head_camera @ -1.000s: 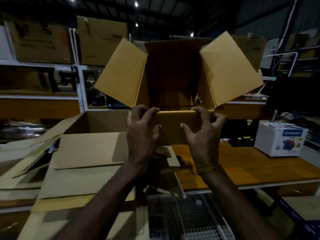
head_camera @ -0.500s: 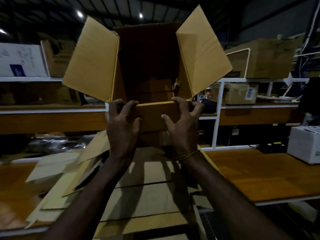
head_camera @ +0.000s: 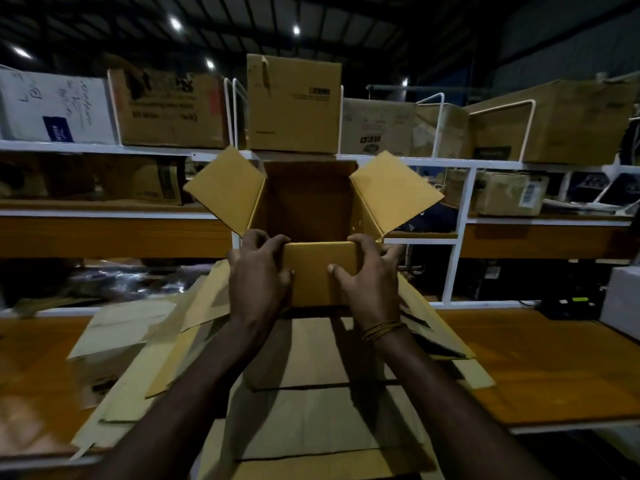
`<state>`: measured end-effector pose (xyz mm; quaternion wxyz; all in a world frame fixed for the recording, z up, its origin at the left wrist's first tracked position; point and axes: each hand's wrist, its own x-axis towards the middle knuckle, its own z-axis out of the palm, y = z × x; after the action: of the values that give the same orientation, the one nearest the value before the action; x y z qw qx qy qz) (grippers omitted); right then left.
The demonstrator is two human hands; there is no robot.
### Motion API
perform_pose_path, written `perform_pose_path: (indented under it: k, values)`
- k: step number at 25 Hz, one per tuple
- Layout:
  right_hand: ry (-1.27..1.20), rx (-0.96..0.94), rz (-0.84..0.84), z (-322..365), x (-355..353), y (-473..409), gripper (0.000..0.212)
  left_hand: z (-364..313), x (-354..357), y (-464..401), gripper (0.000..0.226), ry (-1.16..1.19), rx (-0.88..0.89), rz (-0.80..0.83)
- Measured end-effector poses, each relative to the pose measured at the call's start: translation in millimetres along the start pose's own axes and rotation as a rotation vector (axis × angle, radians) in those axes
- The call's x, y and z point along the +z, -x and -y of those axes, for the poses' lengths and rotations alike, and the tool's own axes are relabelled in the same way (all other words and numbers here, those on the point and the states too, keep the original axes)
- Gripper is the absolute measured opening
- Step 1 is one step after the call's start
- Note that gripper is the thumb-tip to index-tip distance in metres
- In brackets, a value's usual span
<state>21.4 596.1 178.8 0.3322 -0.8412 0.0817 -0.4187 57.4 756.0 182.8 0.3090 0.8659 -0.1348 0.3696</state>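
Bare forearms, no sleeves; thin yellowish thread bands (head_camera: 382,330) round rt wrist.

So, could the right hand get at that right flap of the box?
Probably yes. The right hand grips the box at its near side, below the right flap, which stands spread open with nothing between them.

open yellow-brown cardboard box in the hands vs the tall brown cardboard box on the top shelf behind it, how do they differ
The open yellow-brown cardboard box has its flaps spread wide; the tall brown cardboard box is closed. The open box is gripped by the left hand and right hand; the tall box stands on the white shelf. The open box looks plain; the tall box bears a dark printed mark. Both are cardboard.
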Motion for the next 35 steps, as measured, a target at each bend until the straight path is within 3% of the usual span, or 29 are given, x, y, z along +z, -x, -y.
perform_pose_path:
  k: [15, 19, 21, 24, 26, 29, 35]
  values:
    - [0.313, 0.218, 0.414, -39, 21, 3, 0.069, 29, 45, 20, 0.036, -0.146, -0.170, 0.320]
    - [0.428, 0.155, 0.442, -47, 21, 6, 0.064, 18, 43, 24, 0.039, -0.328, -0.164, 0.310]
    - [0.437, 0.123, 0.439, -48, 18, 7, 0.063, 20, 41, 20, 0.043, -0.339, -0.159, 0.378]
    - [0.389, 0.107, 0.419, -48, 9, 1, 0.060, 24, 30, 7, 0.054, -0.221, -0.111, 0.575]
    - [0.260, 0.101, 0.350, -46, 1, -8, 0.055, 16, 16, -2, 0.050, -0.090, -0.102, 0.650]
    - [0.081, 0.029, 0.200, -40, -8, -19, 0.043, 6, 3, -11, 0.045, 0.052, -0.116, 0.631]
    - [0.030, -0.042, 0.341, -43, -2, -14, 0.030, 10, 11, -14, 0.040, 0.094, -0.061, 0.446]
